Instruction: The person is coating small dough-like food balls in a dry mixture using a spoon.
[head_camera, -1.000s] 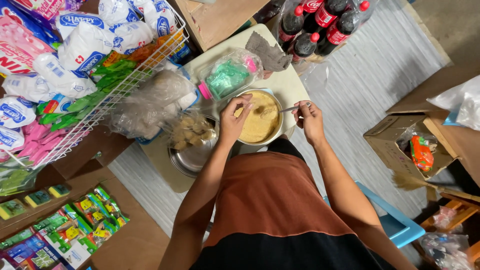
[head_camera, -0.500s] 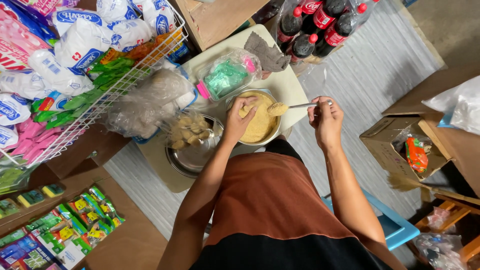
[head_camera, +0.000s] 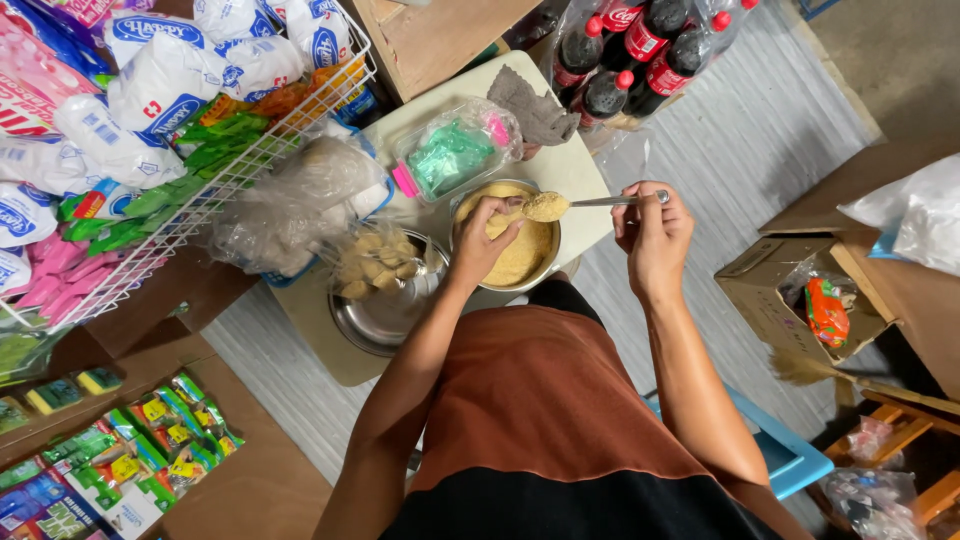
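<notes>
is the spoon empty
No, the spoon in the right hand carries a heap of tan granules over the bowl.

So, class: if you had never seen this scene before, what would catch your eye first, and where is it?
First, the heaped spoon of tan powder, held by the right hand over the metal bowl at the centre, where the left hand pinches at the bowl's rim. Next, the wire basket of white and green packets at upper left, and the red-capped dark bottles at the top.
</notes>
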